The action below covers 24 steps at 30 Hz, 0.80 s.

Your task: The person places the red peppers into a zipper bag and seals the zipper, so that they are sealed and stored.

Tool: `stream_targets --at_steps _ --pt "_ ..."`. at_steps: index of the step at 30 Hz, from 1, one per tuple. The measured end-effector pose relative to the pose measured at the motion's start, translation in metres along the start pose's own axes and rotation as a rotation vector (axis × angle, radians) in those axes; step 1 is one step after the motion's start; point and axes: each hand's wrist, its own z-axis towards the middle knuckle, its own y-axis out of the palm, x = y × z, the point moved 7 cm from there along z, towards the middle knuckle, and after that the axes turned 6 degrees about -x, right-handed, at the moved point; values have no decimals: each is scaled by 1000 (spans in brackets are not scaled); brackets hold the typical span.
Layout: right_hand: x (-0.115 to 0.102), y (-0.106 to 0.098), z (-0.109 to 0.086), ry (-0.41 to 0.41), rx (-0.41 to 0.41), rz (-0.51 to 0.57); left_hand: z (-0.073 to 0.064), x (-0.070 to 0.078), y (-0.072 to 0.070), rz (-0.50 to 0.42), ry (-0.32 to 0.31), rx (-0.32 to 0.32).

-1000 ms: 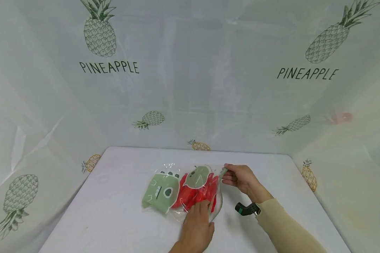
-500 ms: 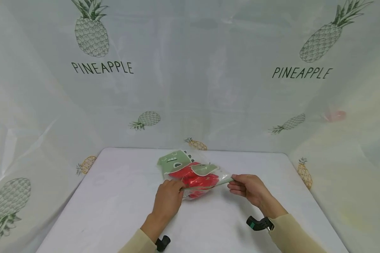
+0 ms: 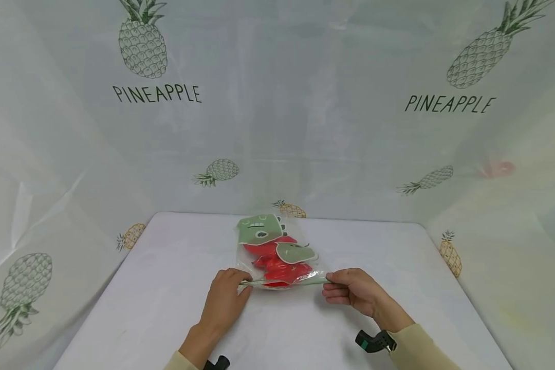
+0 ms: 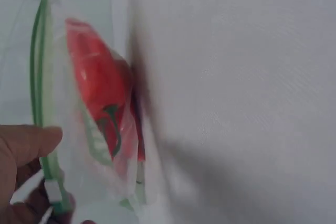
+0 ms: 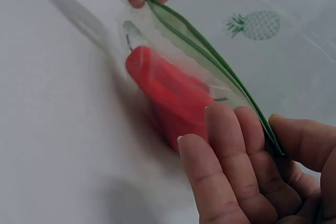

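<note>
A clear zip bag (image 3: 261,229) with green cartoon prints lies across the middle of the white table, its mouth towards me. Inside are red peppers (image 4: 100,77) with green stems, seen through the plastic. My left hand (image 3: 224,298) pinches the left end of the bag's mouth between thumb and fingers. At the opposite end, my right hand (image 3: 358,294) pinches the corner with thumb and index finger, the other fingers loosely bent. The green zip strip (image 5: 210,51) stretches between both hands, its two edges slightly apart. A whitish slider (image 4: 53,190) sits on the strip by the left fingers.
The white table (image 3: 166,329) has rounded far corners. Behind it and along both sides hangs a pale curtain (image 3: 277,128) printed with pineapples. A black wrist device (image 3: 374,341) sits at my right cuff.
The bag has turned so its mouth faces me, with the dinosaur print now at the far end. My left hand has shifted left to the mouth's left end; my right hand has come slightly nearer.
</note>
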Motion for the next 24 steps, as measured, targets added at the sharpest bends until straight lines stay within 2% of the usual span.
stream_targets --at_steps 2,5,9,12,15,18,21,24 --pt "0 2 1 -9 -2 11 -5 -14 -1 -107 -107 -59" --pt "0 3 1 -18 2 20 -13 -35 -3 -316 -270 -133" --pt "1 3 1 -24 7 25 -22 -55 -3 -588 -459 -178" --pt "2 2 3 -24 9 26 -27 -66 4 -750 -553 -190" --pt "3 1 2 -22 13 31 -33 -72 16 -900 -612 -257" --pt "4 1 2 -23 12 38 -40 -73 29 -1056 -643 -384" --pt "4 2 1 -26 7 50 -45 -71 37 -1203 -643 -501" --pt "3 2 0 -30 0 61 -45 -67 38 -1296 -619 -557"
